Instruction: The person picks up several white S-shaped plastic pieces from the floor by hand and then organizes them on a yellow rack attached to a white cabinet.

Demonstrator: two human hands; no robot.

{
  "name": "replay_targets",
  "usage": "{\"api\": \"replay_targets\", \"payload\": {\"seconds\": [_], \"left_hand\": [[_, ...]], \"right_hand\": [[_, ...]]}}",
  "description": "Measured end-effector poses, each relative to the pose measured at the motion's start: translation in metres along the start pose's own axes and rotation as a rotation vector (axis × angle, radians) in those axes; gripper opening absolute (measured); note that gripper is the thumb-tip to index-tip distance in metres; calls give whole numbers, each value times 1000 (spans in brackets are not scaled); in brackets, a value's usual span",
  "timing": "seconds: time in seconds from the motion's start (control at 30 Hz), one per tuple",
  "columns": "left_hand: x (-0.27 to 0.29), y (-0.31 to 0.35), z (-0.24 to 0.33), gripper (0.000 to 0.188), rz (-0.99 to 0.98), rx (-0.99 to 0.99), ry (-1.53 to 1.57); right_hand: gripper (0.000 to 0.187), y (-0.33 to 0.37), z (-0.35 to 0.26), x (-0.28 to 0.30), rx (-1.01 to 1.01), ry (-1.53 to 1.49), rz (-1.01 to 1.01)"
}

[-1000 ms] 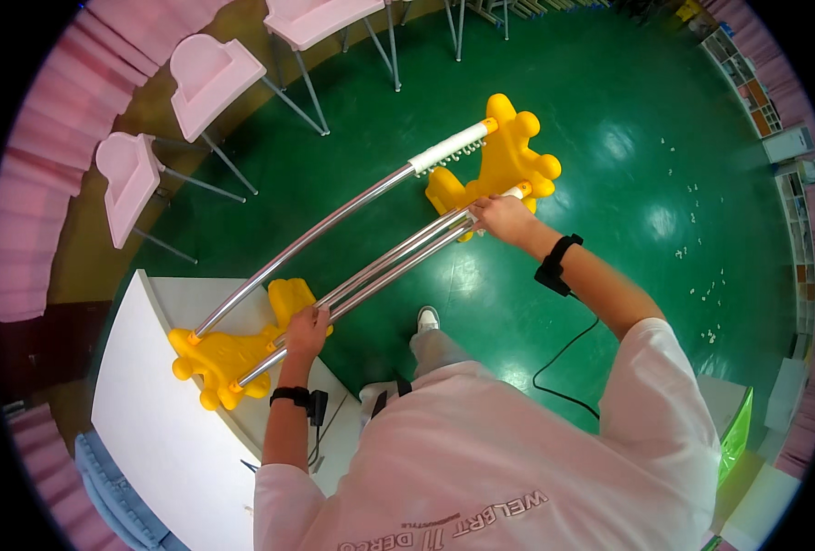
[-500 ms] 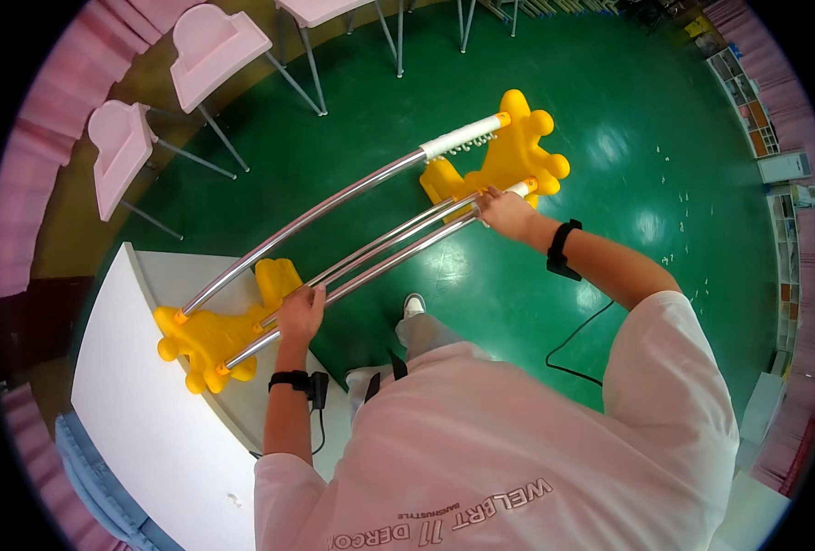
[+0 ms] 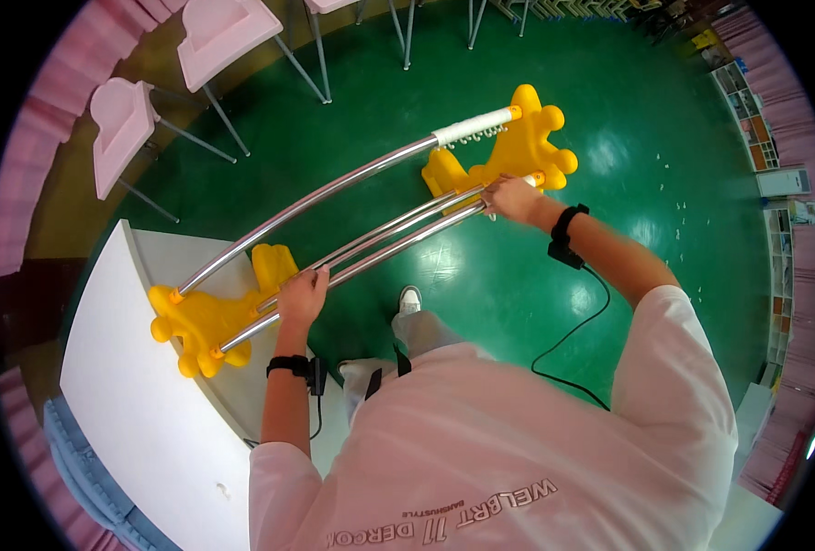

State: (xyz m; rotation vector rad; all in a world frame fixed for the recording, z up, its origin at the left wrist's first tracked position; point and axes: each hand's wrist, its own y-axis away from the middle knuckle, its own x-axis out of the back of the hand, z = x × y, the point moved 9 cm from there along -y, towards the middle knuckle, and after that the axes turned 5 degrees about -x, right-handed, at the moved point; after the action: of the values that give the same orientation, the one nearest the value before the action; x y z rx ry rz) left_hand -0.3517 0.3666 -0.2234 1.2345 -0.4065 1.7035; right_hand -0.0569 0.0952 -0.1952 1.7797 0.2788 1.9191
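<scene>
A rack with two yellow, knobbly plastic ends and several long metal rails stretches slantwise in front of me. My left hand is wrapped round the near rails beside the left yellow end. My right hand grips those same rails close to the right yellow end. The far top rail runs free of both hands. Along its right stretch lies a white sleeve with a row of small white hooks below. The fingers' undersides are hidden.
A white table stands at left, beneath the rack's left end. Several pink chairs with grey legs line the far left. Shelves run along the right wall. A black cable hangs from my right wristband over the green floor.
The rack's right end sits slightly further right, its left end slightly higher and further left. Both hands keep their hold. The whole view has shifted a little too.
</scene>
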Motion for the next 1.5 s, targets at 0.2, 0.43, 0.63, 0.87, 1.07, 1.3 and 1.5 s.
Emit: {"api": "replay_targets", "payload": {"seconds": [0.2,0.43,0.63,0.87,1.07,1.3,1.5], "left_hand": [[-1,2,-3,54,-14,68,-7],[-1,-3,3,56,-27,36,7],[4,7,-7,61,59,-15,16],[105,157,-35,17,662,-370,123],[118,446,-258,24,810,392,-105],[69,610,-396,30,681,825,-294],[87,570,-394,10,936,554,-57]], "right_hand": [[32,2,16,2,-30,-381,151],[37,23,4,-8,-131,-40,529],[39,24,3,-12,-179,-112,684],[28,23,10,-23,-181,-162,608],[55,20,-18,-1,-401,-146,348],[46,-26,-185,64,-254,-457,541],[43,-9,-359,151,2,-553,744]]}}
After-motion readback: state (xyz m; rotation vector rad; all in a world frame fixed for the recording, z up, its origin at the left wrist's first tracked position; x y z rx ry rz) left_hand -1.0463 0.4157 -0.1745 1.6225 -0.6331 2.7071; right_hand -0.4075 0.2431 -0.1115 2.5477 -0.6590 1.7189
